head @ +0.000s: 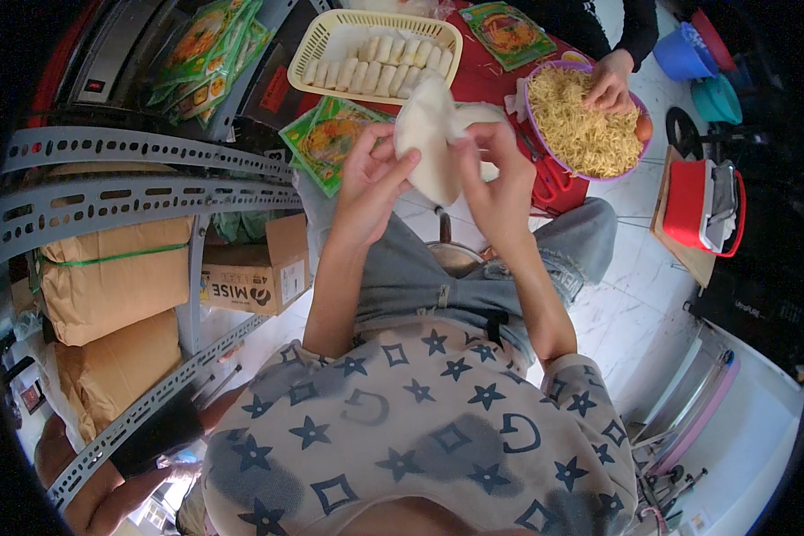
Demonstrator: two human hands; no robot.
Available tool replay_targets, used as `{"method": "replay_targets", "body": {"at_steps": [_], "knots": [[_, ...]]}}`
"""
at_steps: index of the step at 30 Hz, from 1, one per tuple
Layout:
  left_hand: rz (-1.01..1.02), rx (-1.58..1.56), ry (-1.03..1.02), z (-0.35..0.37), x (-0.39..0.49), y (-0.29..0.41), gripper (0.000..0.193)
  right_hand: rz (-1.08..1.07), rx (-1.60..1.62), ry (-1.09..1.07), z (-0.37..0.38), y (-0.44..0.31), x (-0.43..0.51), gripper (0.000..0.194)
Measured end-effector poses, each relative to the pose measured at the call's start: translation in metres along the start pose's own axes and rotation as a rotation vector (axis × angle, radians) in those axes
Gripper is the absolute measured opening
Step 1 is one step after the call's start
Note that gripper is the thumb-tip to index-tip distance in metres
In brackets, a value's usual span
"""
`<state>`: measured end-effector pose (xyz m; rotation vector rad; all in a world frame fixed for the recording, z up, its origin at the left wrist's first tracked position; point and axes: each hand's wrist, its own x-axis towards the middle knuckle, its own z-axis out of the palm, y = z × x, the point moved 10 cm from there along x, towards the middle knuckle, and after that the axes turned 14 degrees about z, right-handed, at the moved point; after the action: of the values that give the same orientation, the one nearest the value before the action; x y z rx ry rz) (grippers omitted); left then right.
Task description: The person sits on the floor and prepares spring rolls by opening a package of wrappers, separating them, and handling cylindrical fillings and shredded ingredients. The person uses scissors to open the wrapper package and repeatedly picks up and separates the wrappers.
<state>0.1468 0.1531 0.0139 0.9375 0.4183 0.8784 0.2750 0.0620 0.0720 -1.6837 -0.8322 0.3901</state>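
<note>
My left hand [375, 181] grips a stack of thin white spring roll wrappers [430, 151] by its lower left edge, thumb on top. On the right side, my right hand [499, 177] pinches the edge of a wrapper that is lifted or folded away from the stack; its fingertips are slightly blurred. More white wrappers lie partly hidden behind my right hand. Beyond my hands, a cream plastic basket [295, 63] holds rows of rolled spring rolls [382, 67]. A purple bowl [543, 151] of shredded yellowish filling [576, 134] stands at the right, with an egg at its rim.
Another person's hand [610, 84] reaches into the bowl. Red-handled scissors [553, 181] lie on the red table [573, 201]. Green printed packets [328, 137] lie left of my hands. A grey metal shelf [141, 194] with wrapped parcels stands left; a red cooler [690, 201] stands right.
</note>
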Motion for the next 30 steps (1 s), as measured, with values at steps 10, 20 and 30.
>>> {"method": "replay_targets", "body": {"at_steps": [10, 20, 30], "knots": [[-0.088, 0.104, 0.077, -0.028, -0.003, -0.012, 0.047, 0.252, -0.061, -0.019, -0.008, 0.065, 0.027, 0.02], [-0.026, 0.2, 0.364, -0.105, -0.022, -0.005, 0.074, 0.309, -0.098, 0.063, 0.008, 0.204, 0.062, 0.023], [0.039, 0.189, 0.427, -0.116, -0.028, -0.002, 0.074, 0.483, -0.803, 0.27, -0.022, 0.22, 0.05, 0.029]]}}
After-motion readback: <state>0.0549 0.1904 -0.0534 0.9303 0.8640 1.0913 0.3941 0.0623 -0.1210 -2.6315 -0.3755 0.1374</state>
